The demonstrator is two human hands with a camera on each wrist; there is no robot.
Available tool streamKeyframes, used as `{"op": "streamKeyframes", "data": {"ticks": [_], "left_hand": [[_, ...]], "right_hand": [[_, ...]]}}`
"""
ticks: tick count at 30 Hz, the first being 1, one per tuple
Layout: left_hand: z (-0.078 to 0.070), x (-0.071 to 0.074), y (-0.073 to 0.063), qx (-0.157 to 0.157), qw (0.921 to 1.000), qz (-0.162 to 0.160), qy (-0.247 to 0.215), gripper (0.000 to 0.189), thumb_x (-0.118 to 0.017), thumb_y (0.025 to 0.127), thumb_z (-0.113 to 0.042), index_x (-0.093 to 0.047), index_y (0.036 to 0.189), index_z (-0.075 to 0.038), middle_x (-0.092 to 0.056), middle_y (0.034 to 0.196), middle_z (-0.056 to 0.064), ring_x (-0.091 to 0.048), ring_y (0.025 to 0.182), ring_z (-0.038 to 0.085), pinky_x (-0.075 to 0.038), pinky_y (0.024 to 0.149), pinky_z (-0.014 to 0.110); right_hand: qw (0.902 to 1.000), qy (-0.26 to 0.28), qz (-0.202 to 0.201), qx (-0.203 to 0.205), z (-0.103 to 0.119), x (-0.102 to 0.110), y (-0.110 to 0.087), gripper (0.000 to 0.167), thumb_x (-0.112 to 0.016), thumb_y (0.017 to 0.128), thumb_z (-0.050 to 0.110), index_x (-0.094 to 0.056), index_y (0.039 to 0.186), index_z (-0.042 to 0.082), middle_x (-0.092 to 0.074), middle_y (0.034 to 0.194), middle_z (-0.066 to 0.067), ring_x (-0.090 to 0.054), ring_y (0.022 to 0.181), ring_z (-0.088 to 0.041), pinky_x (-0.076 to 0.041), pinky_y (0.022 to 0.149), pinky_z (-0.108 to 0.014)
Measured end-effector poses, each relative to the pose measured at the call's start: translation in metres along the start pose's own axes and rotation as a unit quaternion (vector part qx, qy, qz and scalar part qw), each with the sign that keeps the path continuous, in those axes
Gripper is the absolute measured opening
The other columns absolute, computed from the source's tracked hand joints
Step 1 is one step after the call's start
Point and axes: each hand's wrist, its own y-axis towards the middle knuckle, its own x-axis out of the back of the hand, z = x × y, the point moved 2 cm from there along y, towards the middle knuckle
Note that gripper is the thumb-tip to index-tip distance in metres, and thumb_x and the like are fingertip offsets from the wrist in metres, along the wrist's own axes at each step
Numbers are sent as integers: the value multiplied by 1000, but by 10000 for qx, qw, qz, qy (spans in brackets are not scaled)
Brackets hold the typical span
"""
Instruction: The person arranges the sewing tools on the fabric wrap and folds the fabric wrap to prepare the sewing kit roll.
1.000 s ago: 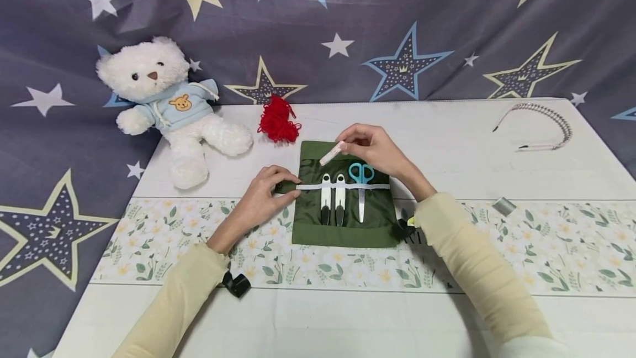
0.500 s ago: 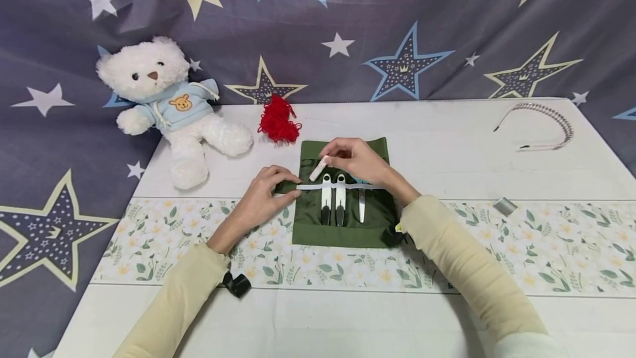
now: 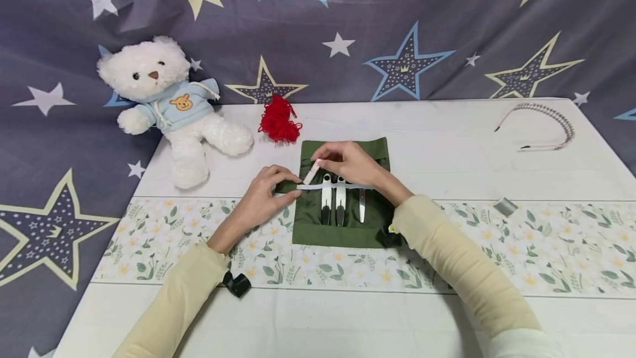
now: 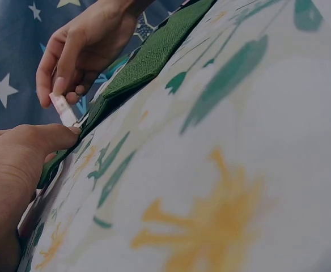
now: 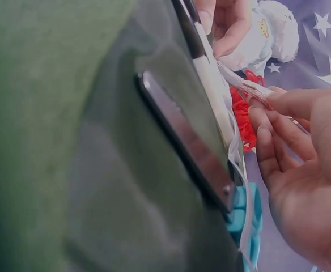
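A dark green fabric case [image 3: 343, 237] lies spread open, with a white elastic band [image 3: 310, 187] across its middle. Two slim white tools [image 3: 326, 198] with ring ends and black tips sit under the band. To their right, scissors [image 5: 242, 218] with turquoise handles are tucked under it, mostly hidden by my right arm in the head view. My left hand [image 3: 266, 192] pinches the case's left edge at the band's end. Between thumb and fingers, my right hand [image 3: 350, 163] holds a small white stick with pinkish print [image 3: 312, 171], slanting down with its lower end right at the band.
A white teddy bear [image 3: 181, 109] in a blue hoodie leans at the back left, beside a bundle of red yarn [image 3: 279, 120]. At the right lie a headband [image 3: 558, 117] and a spool of grey thread [image 3: 505, 206]. A star-patterned curtain [image 3: 358, 10] hangs behind the table.
My right hand has moved left and down with the white stick, bringing its lower end to the elastic band. My right arm now covers the scissors' handles. The left hand has stayed put.
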Motion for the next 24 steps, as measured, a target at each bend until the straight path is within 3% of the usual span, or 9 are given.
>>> {"op": "streamKeyframes", "data": {"ticks": [16,24], "left_hand": [[0,0,0,149,9999,76,-7,24,-78,96,-23,-77,119,-14,-63,124,4,-52,116,26,-43,91,47],[1,-1,-1,12,10000,74,-40,23,-77,97,-23,-77,118,-16,-62,124,4,-52,113,25,-43,88,46]], "right_hand": [[9998,48,128,-116,1,-3,6,20,-61,106,10,-73,120,2,-72,102,-5,-66,87,-22,-53,79,-37],[9996,-177,-44,-213,-1,-7,10,26,-61,105,8,-64,129,-2,-71,107,-9,-67,98,-21,-53,89,-38]]}}
